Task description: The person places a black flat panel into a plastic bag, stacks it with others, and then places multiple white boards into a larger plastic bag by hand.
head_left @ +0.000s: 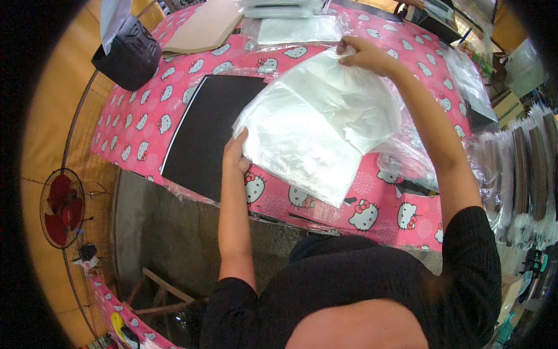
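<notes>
A stack of clear plastic bags (302, 139) is held up at a tilt over the pink table. My left hand (235, 152) grips its left edge, the thumb lying on top and the other fingers hidden beneath. At the far corner, my right hand (365, 56) pinches the plastic between thumb and fingers, and the upper sheets there bulge and fold over. Partly under the stack, to its left, lies a flat black sheet (200, 136) with a white edge. More crumpled clear plastic (410, 152) rests on the table below my right forearm.
The table wears a pink cartoon-patterned cover (133, 131). At the back are brown paper sheets (203, 26) and packs of clear bags (296, 29). A black container (129, 53) stands far left; a red-bladed fan (62, 207) is beyond the table. Wrapped stacks (523, 168) fill the right side.
</notes>
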`<act>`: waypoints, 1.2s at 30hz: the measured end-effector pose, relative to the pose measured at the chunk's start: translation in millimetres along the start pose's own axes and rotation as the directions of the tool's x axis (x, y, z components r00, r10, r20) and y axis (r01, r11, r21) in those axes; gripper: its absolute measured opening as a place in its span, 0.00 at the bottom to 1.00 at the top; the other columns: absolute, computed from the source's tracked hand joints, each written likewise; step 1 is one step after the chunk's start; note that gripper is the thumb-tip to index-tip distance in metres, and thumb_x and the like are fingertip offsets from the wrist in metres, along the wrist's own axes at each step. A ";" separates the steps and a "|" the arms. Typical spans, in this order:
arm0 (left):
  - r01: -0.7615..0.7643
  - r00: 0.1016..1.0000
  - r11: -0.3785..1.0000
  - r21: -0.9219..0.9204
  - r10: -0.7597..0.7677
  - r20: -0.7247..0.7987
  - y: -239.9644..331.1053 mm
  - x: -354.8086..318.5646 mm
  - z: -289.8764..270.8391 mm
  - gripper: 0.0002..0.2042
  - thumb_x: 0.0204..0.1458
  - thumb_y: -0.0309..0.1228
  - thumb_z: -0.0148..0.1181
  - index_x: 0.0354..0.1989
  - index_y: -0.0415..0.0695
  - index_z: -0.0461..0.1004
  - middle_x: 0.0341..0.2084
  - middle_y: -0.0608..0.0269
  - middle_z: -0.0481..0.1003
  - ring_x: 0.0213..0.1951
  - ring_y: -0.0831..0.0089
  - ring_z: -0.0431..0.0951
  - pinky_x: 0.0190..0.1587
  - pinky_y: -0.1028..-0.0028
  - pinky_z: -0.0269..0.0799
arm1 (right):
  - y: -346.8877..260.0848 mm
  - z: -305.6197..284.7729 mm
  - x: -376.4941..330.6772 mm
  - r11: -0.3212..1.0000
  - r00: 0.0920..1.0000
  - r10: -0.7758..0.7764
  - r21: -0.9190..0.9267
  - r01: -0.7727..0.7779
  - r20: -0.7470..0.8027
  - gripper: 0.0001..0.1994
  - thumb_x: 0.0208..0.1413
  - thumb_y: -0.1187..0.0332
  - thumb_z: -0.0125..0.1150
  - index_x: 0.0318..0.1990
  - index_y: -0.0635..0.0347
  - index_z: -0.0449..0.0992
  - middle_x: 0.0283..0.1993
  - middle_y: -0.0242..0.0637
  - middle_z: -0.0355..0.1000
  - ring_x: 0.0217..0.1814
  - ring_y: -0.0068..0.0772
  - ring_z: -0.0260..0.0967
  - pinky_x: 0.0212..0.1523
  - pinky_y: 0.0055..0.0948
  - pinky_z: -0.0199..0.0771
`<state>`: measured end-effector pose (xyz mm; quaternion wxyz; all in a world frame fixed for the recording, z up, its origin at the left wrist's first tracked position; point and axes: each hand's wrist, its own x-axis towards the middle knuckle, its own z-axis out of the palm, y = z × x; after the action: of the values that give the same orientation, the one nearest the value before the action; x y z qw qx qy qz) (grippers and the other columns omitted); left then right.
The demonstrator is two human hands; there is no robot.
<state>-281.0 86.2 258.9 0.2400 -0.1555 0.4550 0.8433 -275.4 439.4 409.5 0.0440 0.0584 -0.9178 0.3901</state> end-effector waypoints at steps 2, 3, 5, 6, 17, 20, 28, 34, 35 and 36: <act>0.035 0.997 0.997 -0.062 -0.031 0.071 -1.2 -0.6 -4.4 0.18 0.49 0.29 0.49 0.47 0.33 0.61 0.41 0.50 0.69 0.42 0.58 0.71 0.45 0.61 0.68 | -29.5 20.1 -4.2 0.987 0.997 -0.058 0.154 0.048 0.058 0.09 0.40 0.74 0.54 0.33 0.60 0.69 0.33 0.33 0.64 0.37 0.23 0.60 0.37 0.22 0.61; 0.055 0.993 0.994 -0.093 -0.045 0.105 -3.0 -3.6 -5.3 0.18 0.50 0.30 0.48 0.48 0.33 0.60 0.42 0.50 0.68 0.43 0.58 0.70 0.47 0.61 0.66 | -50.0 33.4 -9.9 0.970 0.992 -0.087 0.233 0.065 0.086 0.09 0.41 0.74 0.53 0.34 0.61 0.69 0.33 0.33 0.64 0.36 0.23 0.60 0.37 0.22 0.61; 0.081 0.982 0.982 -0.170 -0.049 0.185 -8.4 -12.8 11.9 0.19 0.51 0.30 0.47 0.49 0.34 0.59 0.45 0.50 0.66 0.46 0.59 0.68 0.50 0.61 0.63 | -68.7 54.2 -18.5 0.987 0.972 -0.116 0.132 0.090 0.205 0.09 0.42 0.73 0.49 0.33 0.62 0.71 0.31 0.33 0.66 0.36 0.23 0.61 0.38 0.22 0.61; 0.103 0.968 0.975 -0.196 -0.054 0.243 -11.8 -17.2 30.2 0.19 0.51 0.30 0.46 0.50 0.34 0.59 0.46 0.50 0.66 0.47 0.59 0.67 0.51 0.61 0.62 | -47.7 70.3 -15.0 0.957 0.950 -0.230 0.224 0.182 0.211 0.08 0.41 0.74 0.48 0.29 0.64 0.72 0.28 0.33 0.69 0.34 0.24 0.64 0.38 0.23 0.62; -0.004 0.946 0.966 -0.260 0.087 0.311 -17.7 -60.6 57.7 0.16 0.52 0.29 0.46 0.49 0.38 0.60 0.43 0.53 0.67 0.44 0.64 0.69 0.48 0.64 0.64 | -84.7 170.4 -56.3 0.992 0.986 -0.115 -0.072 0.106 -0.121 0.15 0.32 0.63 0.62 0.26 0.68 0.73 0.29 0.51 0.70 0.33 0.46 0.69 0.37 0.36 0.67; -0.215 0.896 0.969 -0.126 0.247 0.370 -38.3 -64.8 54.2 0.17 0.49 0.24 0.50 0.48 0.34 0.59 0.44 0.55 0.66 0.44 0.69 0.69 0.45 0.70 0.66 | -76.5 169.1 -54.6 0.998 0.989 -0.057 0.017 0.060 -0.136 0.14 0.32 0.64 0.61 0.27 0.66 0.73 0.28 0.49 0.70 0.31 0.43 0.69 0.36 0.34 0.68; -0.219 0.975 0.953 -0.211 0.223 -0.009 -51.4 -42.0 19.0 0.15 0.45 0.19 0.50 0.44 0.32 0.62 0.38 0.51 0.69 0.40 0.65 0.72 0.44 0.69 0.67 | -42.3 116.9 -42.3 0.965 0.964 0.219 0.180 -0.191 -0.153 0.14 0.36 0.65 0.60 0.32 0.61 0.71 0.20 0.30 0.65 0.21 0.21 0.60 0.22 0.22 0.61; -0.278 0.954 0.941 -0.195 0.295 0.062 -39.1 -32.6 18.0 0.17 0.45 0.22 0.52 0.45 0.32 0.62 0.39 0.51 0.69 0.41 0.64 0.71 0.43 0.70 0.68 | -57.9 34.2 -30.4 0.907 0.997 0.078 0.416 -0.070 -0.003 0.19 0.39 0.68 0.57 0.42 0.66 0.70 0.33 0.35 0.70 0.33 0.25 0.67 0.37 0.23 0.66; -0.281 0.950 0.935 -0.215 0.302 0.072 -36.5 -30.3 19.7 0.17 0.45 0.22 0.53 0.45 0.33 0.62 0.39 0.52 0.69 0.41 0.65 0.71 0.43 0.70 0.68 | -69.0 17.5 -28.0 0.904 0.998 0.051 0.422 -0.062 0.037 0.22 0.39 0.67 0.58 0.44 0.67 0.68 0.35 0.35 0.70 0.35 0.25 0.66 0.40 0.22 0.66; -0.299 0.943 0.940 -0.162 0.317 0.102 -38.4 -28.1 27.8 0.17 0.45 0.23 0.53 0.45 0.34 0.62 0.39 0.52 0.69 0.41 0.66 0.71 0.42 0.70 0.68 | -72.3 -2.2 -29.6 0.904 0.997 0.031 0.424 -0.056 0.065 0.24 0.40 0.67 0.59 0.47 0.68 0.66 0.37 0.36 0.69 0.37 0.24 0.66 0.43 0.22 0.65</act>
<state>-237.7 120.3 260.7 0.1216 -0.0454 0.3953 0.9094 -235.8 393.4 458.8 -0.0045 0.0570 -0.8126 0.5800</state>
